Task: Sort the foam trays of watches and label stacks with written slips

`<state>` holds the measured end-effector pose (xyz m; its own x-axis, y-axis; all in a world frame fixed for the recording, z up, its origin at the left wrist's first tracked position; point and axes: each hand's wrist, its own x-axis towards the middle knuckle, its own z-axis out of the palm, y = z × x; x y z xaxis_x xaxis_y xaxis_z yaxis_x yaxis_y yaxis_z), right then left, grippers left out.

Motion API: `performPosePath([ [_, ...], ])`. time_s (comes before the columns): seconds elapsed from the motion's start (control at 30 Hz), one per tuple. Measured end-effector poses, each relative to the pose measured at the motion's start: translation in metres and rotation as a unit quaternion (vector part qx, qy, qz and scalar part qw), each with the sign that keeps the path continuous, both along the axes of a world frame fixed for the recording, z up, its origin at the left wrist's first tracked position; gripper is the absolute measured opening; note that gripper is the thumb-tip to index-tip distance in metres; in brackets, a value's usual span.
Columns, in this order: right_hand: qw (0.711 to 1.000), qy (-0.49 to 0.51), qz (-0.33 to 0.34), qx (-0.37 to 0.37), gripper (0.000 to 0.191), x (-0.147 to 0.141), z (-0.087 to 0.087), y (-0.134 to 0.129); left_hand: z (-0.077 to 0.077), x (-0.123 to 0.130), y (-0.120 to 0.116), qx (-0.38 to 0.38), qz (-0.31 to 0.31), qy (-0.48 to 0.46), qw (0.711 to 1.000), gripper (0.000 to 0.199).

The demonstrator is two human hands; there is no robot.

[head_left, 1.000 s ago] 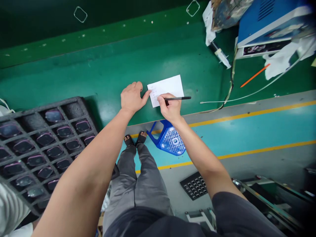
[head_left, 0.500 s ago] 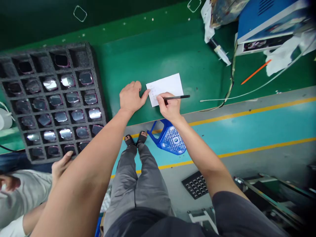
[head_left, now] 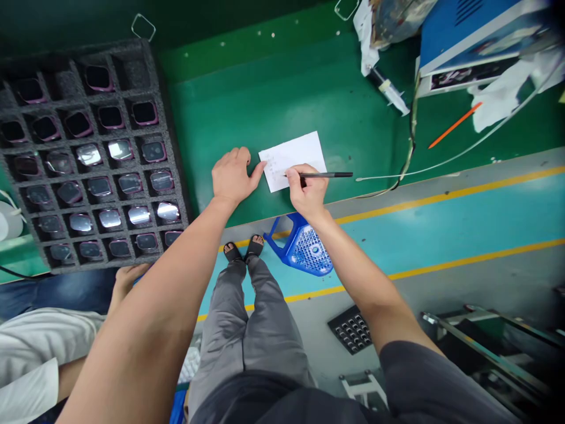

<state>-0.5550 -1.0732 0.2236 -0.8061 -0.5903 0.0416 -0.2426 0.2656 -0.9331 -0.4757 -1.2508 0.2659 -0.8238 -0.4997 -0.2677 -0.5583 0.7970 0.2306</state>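
Observation:
A small white paper slip lies on the green workbench near its front edge, with faint handwriting on its left side. My right hand grips a slim black pen, the tip end at the paper and the other end pointing right. To the left, my left hand rests on the bench. Its thumb stretches out to the paper's left edge, apart from the other fingers, which look bent and are partly hidden.
At left, a dark foam tray holds several watch-like pieces; a co-worker's hand is beside its near edge. Towards the right are a syringe, an orange stick, a cable and a blue machine. A blue stool stands below.
The foam tray has shifted away from the near side, and the co-worker's hand has moved with it. My right hand and pen have moved slightly right; my left hand stays nearly still.

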Motion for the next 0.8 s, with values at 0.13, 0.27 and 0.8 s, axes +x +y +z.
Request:
performPosePath([
  [0.13,1.000,-0.004,0.004,0.006,0.040,0.0009,-0.0019,-0.0013,0.0011,-0.0007,-0.0003,-0.002,-0.002,-0.004,1.000,0.054],
  [0.27,1.000,0.009,0.015,0.003,0.041,0.0007,-0.0021,-0.0043,0.0020,-0.0014,-0.0006,0.004,0.003,-0.008,1.000,0.055],
  [0.8,1.000,0.016,0.000,-0.006,0.038,-0.0002,-0.0014,-0.0039,0.0020,-0.0014,-0.0007,-0.002,0.000,-0.001,1.000,0.051],
])
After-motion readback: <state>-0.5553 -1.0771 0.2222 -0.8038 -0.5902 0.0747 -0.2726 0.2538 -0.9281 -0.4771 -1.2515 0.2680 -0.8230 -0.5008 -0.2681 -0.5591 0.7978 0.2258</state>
